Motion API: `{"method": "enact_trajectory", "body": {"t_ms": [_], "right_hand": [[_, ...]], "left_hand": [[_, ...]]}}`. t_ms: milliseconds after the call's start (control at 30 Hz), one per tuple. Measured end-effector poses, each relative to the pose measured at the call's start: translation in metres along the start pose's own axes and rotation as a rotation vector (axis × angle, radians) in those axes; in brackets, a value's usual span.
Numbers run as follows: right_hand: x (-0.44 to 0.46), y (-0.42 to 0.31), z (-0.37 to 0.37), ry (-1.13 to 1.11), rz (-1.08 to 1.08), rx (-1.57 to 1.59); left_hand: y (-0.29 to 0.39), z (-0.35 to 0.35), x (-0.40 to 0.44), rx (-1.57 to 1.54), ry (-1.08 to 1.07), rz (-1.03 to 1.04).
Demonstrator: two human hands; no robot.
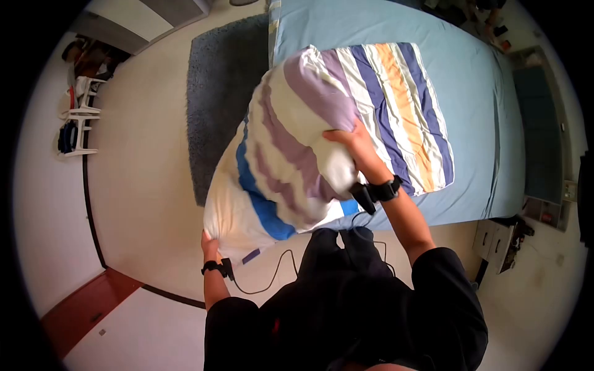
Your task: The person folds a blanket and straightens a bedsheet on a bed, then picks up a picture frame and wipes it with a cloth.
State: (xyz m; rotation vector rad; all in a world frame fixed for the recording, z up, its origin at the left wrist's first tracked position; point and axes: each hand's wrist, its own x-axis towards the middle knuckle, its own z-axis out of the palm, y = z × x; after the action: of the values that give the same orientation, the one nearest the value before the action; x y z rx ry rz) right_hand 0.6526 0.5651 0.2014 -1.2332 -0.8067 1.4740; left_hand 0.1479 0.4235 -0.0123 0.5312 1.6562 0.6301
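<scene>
A bulky striped cover [396, 111] in white, purple, navy, orange and blue lies partly on the bed and hangs over its near left corner. My left hand [210, 242] is closed on the cover's lower left corner, past the bed's edge. Higher up, my right hand [356, 143] grips the bunched middle of the same cover, thumb stretched out to the left. Black bands with small cabled devices circle both wrists. The cover bulges between my hands, with its folds hiding some of the fingers.
The bed [476, 123] has a light blue sheet. A dark grey rug [213, 105] lies to its left. White plastic chairs [86, 117] stand at the far left, and a white drawer cabinet [493, 240] at the right. Thin cables hang near my legs.
</scene>
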Motion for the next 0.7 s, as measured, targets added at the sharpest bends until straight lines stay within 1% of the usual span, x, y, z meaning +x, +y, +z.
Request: {"method": "enact_trajectory", "body": {"t_ms": [33, 67, 100, 167, 200, 233, 267, 300, 333, 367, 400, 433, 467, 500, 533, 567, 633, 700], "right_hand": [[-0.007, -0.004, 0.001, 0.068, 0.032, 0.131], [-0.01, 0.014, -0.01, 0.095, 0.084, 0.165], [-0.011, 0.049, -0.024, 0.172, 0.023, 0.077], [-0.033, 0.135, -0.062, 0.318, 0.048, -0.426], [-0.047, 0.2, -0.102, 0.327, 0.072, -0.726], [-0.071, 0.236, -0.131, 0.336, 0.246, -0.956], [-0.099, 0.237, -0.144, 0.268, 0.339, -1.054], [-0.125, 0.265, -0.171, 0.299, 0.395, -1.214], [-0.146, 0.285, -0.196, 0.288, 0.467, -1.312], [-0.164, 0.293, -0.205, 0.342, 0.545, -1.279], [-0.179, 0.296, -0.222, 0.233, 0.559, -1.179], [-0.188, 0.307, -0.231, 0.222, 0.467, -1.309], [-0.185, 0.278, -0.224, 0.081, 0.821, -1.08], [-0.192, 0.271, -0.221, 0.068, 0.815, -1.051], [-0.203, 0.268, -0.221, 0.072, 0.778, -0.952], [-0.209, 0.27, -0.221, 0.066, 0.772, -1.056], [-0.22, 0.296, -0.241, -0.113, 0.45, -1.326], [-0.212, 0.283, -0.226, -0.075, 0.735, -1.134]], "left_hand": [[-0.024, -0.018, 0.015, 0.188, 0.148, 0.033], [-0.039, -0.03, 0.02, 0.381, 0.301, 0.061], [-0.04, -0.027, 0.017, 0.375, 0.297, 0.063], [-0.042, -0.014, 0.007, 0.3, 0.344, 0.084], [-0.039, -0.011, 0.003, 0.263, 0.29, 0.04], [-0.042, -0.009, 0.004, 0.258, 0.291, 0.038], [-0.049, -0.009, 0.007, 0.189, 0.209, 0.023], [-0.052, -0.008, 0.01, 0.117, 0.13, 0.015], [-0.051, -0.001, 0.012, 0.167, 0.12, 0.018], [-0.062, -0.002, 0.024, 0.36, 0.154, 0.195], [-0.061, -0.001, 0.023, 0.441, 0.16, 0.243], [-0.051, 0.011, 0.029, 0.512, 0.171, 0.3], [-0.035, 0.023, 0.036, 0.493, 0.18, 0.329], [-0.023, 0.027, 0.027, 0.452, 0.131, 0.268], [-0.012, 0.032, 0.015, 0.413, 0.086, 0.204], [0.0, 0.041, 0.007, 0.409, 0.099, 0.21], [0.024, 0.057, -0.001, 0.202, 0.062, 0.266], [0.018, 0.052, 0.026, 0.269, 0.031, 0.494]]}}
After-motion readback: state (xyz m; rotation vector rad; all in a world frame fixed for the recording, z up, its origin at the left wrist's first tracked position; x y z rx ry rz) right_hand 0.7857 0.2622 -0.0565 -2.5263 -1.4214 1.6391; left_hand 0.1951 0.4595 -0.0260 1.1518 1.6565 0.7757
